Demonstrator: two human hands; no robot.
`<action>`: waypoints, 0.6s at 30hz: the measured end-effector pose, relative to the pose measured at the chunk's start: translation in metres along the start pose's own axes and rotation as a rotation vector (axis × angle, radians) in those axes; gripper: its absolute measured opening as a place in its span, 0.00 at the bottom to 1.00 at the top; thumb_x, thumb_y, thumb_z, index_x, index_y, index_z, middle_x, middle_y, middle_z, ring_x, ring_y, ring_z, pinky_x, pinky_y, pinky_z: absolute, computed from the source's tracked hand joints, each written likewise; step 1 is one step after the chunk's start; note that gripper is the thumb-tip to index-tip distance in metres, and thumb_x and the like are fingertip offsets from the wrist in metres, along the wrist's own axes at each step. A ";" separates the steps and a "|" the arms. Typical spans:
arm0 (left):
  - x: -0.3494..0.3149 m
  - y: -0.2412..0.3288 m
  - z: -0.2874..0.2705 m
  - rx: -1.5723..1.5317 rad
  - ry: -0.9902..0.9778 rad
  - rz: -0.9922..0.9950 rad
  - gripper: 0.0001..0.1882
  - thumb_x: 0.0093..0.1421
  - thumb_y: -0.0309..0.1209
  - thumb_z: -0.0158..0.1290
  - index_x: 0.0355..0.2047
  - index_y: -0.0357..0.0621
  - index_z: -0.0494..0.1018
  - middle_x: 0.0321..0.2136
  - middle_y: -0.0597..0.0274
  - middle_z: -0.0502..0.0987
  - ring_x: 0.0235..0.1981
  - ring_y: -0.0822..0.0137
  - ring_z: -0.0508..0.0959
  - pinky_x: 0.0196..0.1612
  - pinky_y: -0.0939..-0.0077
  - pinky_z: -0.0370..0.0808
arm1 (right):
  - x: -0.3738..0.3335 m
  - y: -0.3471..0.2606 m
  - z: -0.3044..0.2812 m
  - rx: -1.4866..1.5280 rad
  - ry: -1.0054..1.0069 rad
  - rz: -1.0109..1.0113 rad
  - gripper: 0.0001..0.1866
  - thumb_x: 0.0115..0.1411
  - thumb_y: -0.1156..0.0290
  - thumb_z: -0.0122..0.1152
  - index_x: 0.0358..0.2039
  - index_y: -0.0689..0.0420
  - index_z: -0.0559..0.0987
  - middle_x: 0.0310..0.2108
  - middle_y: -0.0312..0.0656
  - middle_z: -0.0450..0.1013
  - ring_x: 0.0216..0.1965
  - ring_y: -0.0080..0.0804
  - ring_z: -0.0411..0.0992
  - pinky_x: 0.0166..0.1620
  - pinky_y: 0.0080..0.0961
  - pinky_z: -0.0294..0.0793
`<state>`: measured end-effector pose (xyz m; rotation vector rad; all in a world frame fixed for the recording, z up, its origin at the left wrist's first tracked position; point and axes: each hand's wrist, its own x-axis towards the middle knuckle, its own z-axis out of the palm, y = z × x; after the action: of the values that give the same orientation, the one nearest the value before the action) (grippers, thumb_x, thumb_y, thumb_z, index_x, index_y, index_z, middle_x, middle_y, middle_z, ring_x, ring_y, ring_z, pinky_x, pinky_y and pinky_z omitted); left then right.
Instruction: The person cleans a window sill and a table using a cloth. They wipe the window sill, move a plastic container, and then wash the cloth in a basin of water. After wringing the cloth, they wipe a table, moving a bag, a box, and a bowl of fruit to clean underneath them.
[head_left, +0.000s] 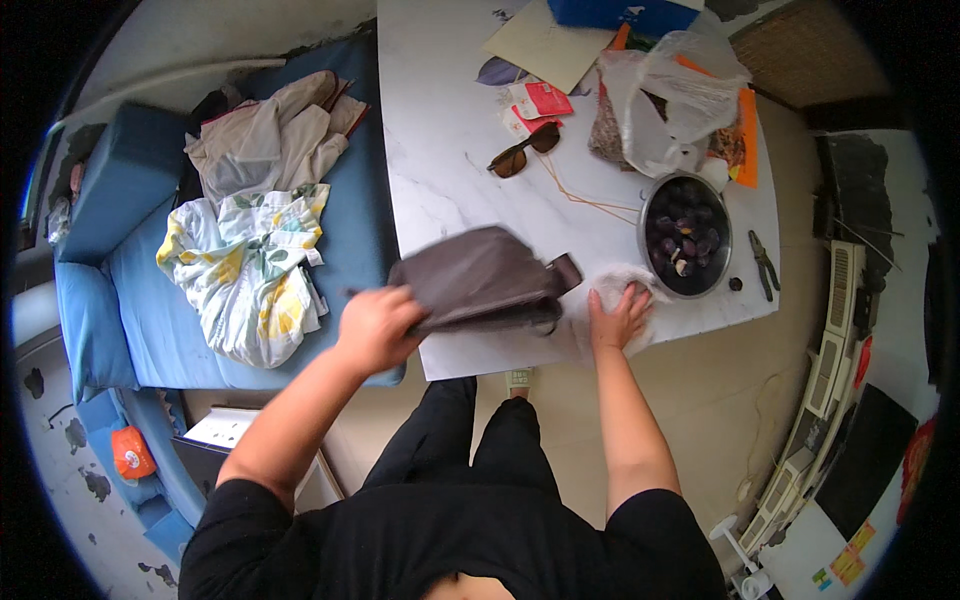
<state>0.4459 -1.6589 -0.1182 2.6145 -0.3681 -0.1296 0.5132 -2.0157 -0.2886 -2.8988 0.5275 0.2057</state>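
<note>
My left hand [378,328] grips one end of a dark brown bag [478,275], which looks like leather and has a strap tab at its right end. The bag is tilted over the front left part of a white marble-patterned table [440,190], slightly blurred. My right hand [620,316] lies flat with fingers spread on a whitish crumpled cloth [606,290] near the table's front edge. Just beyond that hand stands a metal bowl [643,236] of dark purple fruit, perhaps plums [690,225].
Sunglasses [524,151], red packets [540,99], and a clear plastic bag [690,85] lie farther back. Pliers [764,266] rest near the table's right edge. On the left, a blue sofa [150,320] holds a floral garment [250,270] and beige clothing [275,140].
</note>
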 end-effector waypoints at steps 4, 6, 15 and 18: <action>-0.107 -0.008 -0.035 -0.149 0.109 -0.232 0.13 0.35 0.31 0.61 0.22 0.44 0.71 0.15 0.58 0.63 0.17 0.56 0.68 0.19 0.66 0.62 | -0.019 -0.015 0.014 -0.119 -0.070 -0.198 0.45 0.45 0.40 0.57 0.59 0.53 0.60 0.63 0.54 0.45 0.64 0.57 0.39 0.61 0.57 0.36; -0.160 -0.006 -0.039 -0.178 0.079 -0.367 0.13 0.35 0.31 0.62 0.20 0.43 0.70 0.13 0.58 0.62 0.15 0.56 0.67 0.18 0.65 0.61 | -0.049 -0.033 0.025 -0.121 -0.012 -0.532 0.43 0.43 0.40 0.57 0.56 0.53 0.64 0.61 0.55 0.48 0.62 0.60 0.43 0.61 0.58 0.38; -0.260 0.013 -0.018 -0.184 0.138 -0.844 0.12 0.35 0.28 0.63 0.16 0.41 0.69 0.14 0.57 0.66 0.16 0.56 0.69 0.19 0.67 0.65 | -0.095 -0.231 0.057 -0.023 -0.178 -0.856 0.42 0.46 0.50 0.60 0.61 0.44 0.57 0.64 0.48 0.42 0.63 0.61 0.37 0.61 0.59 0.35; -0.268 0.009 0.000 -0.215 0.191 -0.848 0.12 0.35 0.28 0.63 0.17 0.41 0.69 0.15 0.57 0.67 0.16 0.55 0.70 0.19 0.67 0.65 | -0.057 -0.307 0.069 -0.030 -0.088 -0.711 0.39 0.50 0.52 0.57 0.61 0.44 0.56 0.65 0.48 0.42 0.64 0.60 0.37 0.62 0.55 0.36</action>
<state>0.1863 -1.5910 -0.1073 2.3670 0.7874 -0.1831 0.5635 -1.7001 -0.2971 -2.8736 -0.5259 0.2265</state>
